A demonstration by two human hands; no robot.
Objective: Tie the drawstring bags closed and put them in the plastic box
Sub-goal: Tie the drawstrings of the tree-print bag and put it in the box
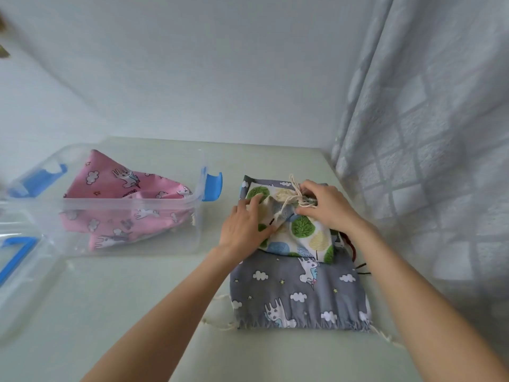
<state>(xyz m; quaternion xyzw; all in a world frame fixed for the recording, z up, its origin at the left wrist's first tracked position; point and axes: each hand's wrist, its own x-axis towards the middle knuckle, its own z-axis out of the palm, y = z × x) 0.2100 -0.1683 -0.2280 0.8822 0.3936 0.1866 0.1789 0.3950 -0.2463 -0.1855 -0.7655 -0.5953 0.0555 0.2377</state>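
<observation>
Maybe slipping loose: cream string pinched by right hand; left hand flat on white tree-print cloth bag near table's far right corner.

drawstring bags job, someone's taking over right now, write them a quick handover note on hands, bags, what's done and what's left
Left hand: open, pressing flat on the tree-print bag.
Right hand: gripping that bag's gathered neck at the cream drawstring.
The tree-print bag lies on the grey unicorn bag, on the table.
Done: pink unicorn bag is in the clear plastic box.
Left: finish tying the tree-print bag, box it; then the grey one, apparently untied.
</observation>
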